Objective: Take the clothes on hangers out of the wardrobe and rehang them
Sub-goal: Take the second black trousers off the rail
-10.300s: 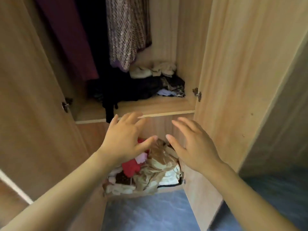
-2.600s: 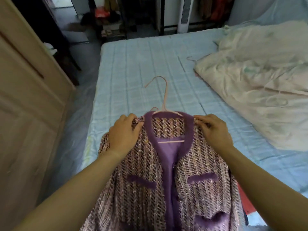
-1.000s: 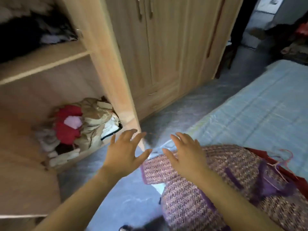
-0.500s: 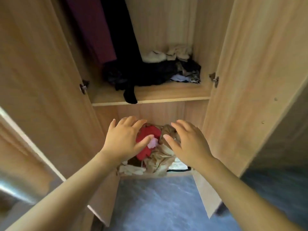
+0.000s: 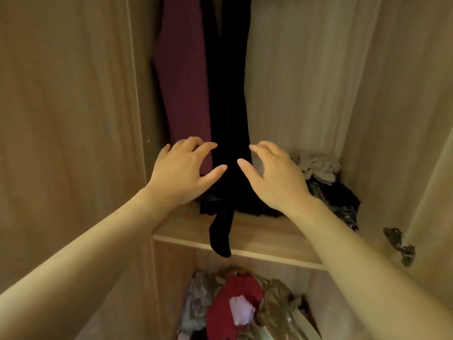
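Inside the open wooden wardrobe (image 5: 306,82), a long black hanging garment (image 5: 229,106) hangs right of a maroon one (image 5: 182,77). The left hand (image 5: 182,173) and right hand (image 5: 274,176) hover before the black garment, fingers loosely spread, holding nothing.

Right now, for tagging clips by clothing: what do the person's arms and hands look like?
No sleeves show: the left forearm and right forearm are bare to the frame's edge. The left hand and right hand wear no gloves. No watch or bracelet at either wrist, no ring on the fingers; the nails look short and unpainted.
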`<state>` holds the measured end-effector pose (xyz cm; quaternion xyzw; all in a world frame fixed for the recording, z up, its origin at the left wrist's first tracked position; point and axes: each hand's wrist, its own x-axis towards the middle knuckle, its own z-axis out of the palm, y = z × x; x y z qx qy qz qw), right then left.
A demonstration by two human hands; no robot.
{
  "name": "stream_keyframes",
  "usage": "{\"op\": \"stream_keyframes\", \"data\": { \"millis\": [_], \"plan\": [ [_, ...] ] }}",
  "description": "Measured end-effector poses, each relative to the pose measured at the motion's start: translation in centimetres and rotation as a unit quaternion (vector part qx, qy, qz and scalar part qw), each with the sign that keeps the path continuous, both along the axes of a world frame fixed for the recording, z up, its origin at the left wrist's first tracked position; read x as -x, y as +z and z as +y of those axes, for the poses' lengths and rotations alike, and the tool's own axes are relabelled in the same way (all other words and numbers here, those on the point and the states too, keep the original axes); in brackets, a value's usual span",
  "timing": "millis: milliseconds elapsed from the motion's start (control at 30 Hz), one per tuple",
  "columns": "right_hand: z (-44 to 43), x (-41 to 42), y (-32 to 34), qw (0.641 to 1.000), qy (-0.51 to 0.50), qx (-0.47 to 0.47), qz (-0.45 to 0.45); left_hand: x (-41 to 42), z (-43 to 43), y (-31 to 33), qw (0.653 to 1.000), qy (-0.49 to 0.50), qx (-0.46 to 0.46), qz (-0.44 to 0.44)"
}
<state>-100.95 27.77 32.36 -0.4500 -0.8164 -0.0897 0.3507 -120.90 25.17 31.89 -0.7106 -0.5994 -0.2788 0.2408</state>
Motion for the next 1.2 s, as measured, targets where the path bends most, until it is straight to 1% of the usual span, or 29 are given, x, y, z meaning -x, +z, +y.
{"op": "stream_keyframes", "data": {
  "millis": [167,367,500,600,767,867,967,1100,1200],
  "plan": [
    [8.9,1.4,7.5,0.997,0.053,-0.053,0.02,1.2,8.4,7.1,0.996,0.048,-0.06,0.035],
    [17.2,3.8,16.6,0.983,0.091,-0.139,0.079,3.5,15.0,15.6,0.985,0.075,-0.153,0.031],
    [20.8,5.7,23.1,0.966,0.092,-0.215,0.109,5.4,18.5,21.7,0.973,0.074,-0.215,0.046],
    [22.6,7.0,28.1,0.948,0.076,-0.279,0.129,6.6,21.0,26.5,0.966,0.064,-0.244,0.049],
    [25.5,9.4,35.4,0.931,0.039,-0.32,0.171,8.3,24.3,34.1,0.947,0.044,-0.314,0.043],
    [27.1,10.5,37.9,0.929,0.032,-0.324,0.177,9.3,26.3,37.6,0.934,0.042,-0.354,0.036],
    [28.6,10.5,38.4,0.929,0.049,-0.321,0.178,10.0,27.9,39.9,0.925,0.04,-0.377,0.02],
    [30.2,8.2,37.6,0.918,0.054,-0.344,0.187,10.9,30.4,40.9,0.921,-0.019,-0.387,-0.04],
    [30.7,6.2,37.9,0.918,0.022,-0.358,0.17,10.7,32.2,40.8,0.917,-0.049,-0.391,-0.06]
  ]
}}
